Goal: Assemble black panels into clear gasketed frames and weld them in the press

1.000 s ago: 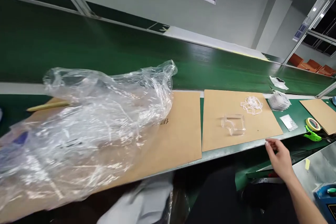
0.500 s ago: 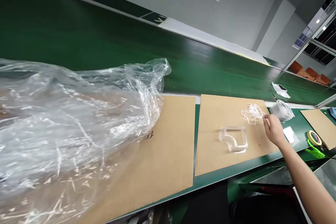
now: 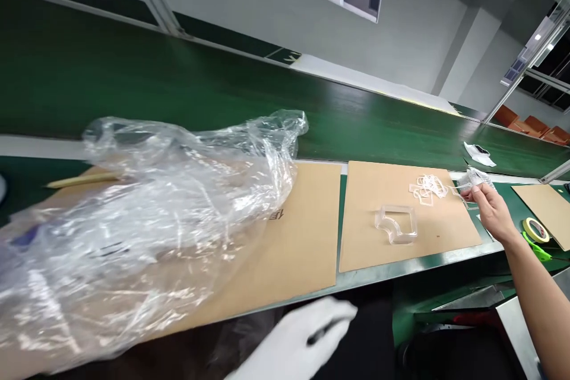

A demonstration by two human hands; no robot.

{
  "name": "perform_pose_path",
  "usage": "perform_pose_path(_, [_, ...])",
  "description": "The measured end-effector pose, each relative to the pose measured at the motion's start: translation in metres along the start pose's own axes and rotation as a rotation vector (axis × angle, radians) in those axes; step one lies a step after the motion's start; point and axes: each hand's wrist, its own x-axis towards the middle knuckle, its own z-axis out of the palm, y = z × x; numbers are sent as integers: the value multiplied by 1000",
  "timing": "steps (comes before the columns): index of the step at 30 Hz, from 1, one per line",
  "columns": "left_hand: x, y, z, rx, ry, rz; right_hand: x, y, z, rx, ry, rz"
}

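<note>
My right hand (image 3: 487, 208) is closed, thumb against fingers, on a thin white strip (image 3: 456, 191). The strip trails left toward a tangled heap of similar white strips (image 3: 431, 185) on a cardboard sheet (image 3: 365, 249). Nearer the table's front edge, a clear plastic frame (image 3: 397, 225) with one curved-in corner lies on that sheet. At the bottom, in a white glove, my left hand (image 3: 307, 332) is in front of the table, slightly blurred. Its fingers are loosely bent, with a gap to the thumb, and nothing shows in them.
Crumpled clear plastic wrap (image 3: 187, 219) covers much of another cardboard sheet (image 3: 307, 237) on the left. Behind my right hand is a silvery-white packet (image 3: 474, 178). Yellow tape (image 3: 535, 230) and green-handled scissors (image 3: 537, 247) lie at the right.
My right hand has moved right, away from the heap, drawing the white strip with it. My gloved left hand has come into view at the bottom. The camera view has shifted slightly.
</note>
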Motion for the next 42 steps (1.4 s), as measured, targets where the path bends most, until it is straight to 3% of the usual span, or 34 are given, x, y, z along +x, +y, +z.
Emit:
perform_pose_path(2, [43, 37, -22, 47, 192, 160, -17, -13, -5, 144, -64, 23])
perform_pose_path(4, [92, 58, -34, 166, 333, 266, -36, -26, -7, 289, -118, 67])
perform_pose_path(5, [115, 64, -35, 226, 343, 271, -47, -32, -7, 375, -143, 96])
perform_pose_path(7, [149, 70, -31, 325, 255, 261, -67, -39, -7, 546, -196, 163])
perform_pose_path(9, [162, 75, -23, 390, 171, 255, -86, -41, -6, 691, -249, 223])
perform_pose_path(11, [156, 84, -17, 390, 219, 264, -101, -43, -5, 784, -301, 266])
perform_pose_path(14, [130, 113, -17, 195, 269, 320, -113, -48, -4, 814, -376, 282])
perform_pose_path(18, [113, 162, -20, -165, -44, 338, -107, -61, 4, 772, -495, 239])
perform_pose_path(21, [120, 183, -19, -236, -130, 319, -99, -64, 12, 765, -516, 237])
perform_pose_path(25, [130, 185, -26, -203, -60, 278, -99, -49, 18, 697, -457, 219])
perform_pose_path(30, [129, 181, -42, -99, -90, 236, -110, -25, 24, 612, -408, 210])
perform_pose_path(36, [116, 180, -49, -20, -57, 241, -110, -22, 32, 506, -241, 83])
perform_pose_path(39, [102, 174, -45, 42, -44, 300, -111, -28, 32, 464, -221, 86])
perform_pose_path(42, [85, 167, -37, 114, -81, 436, -116, -38, 26, 529, -296, 118])
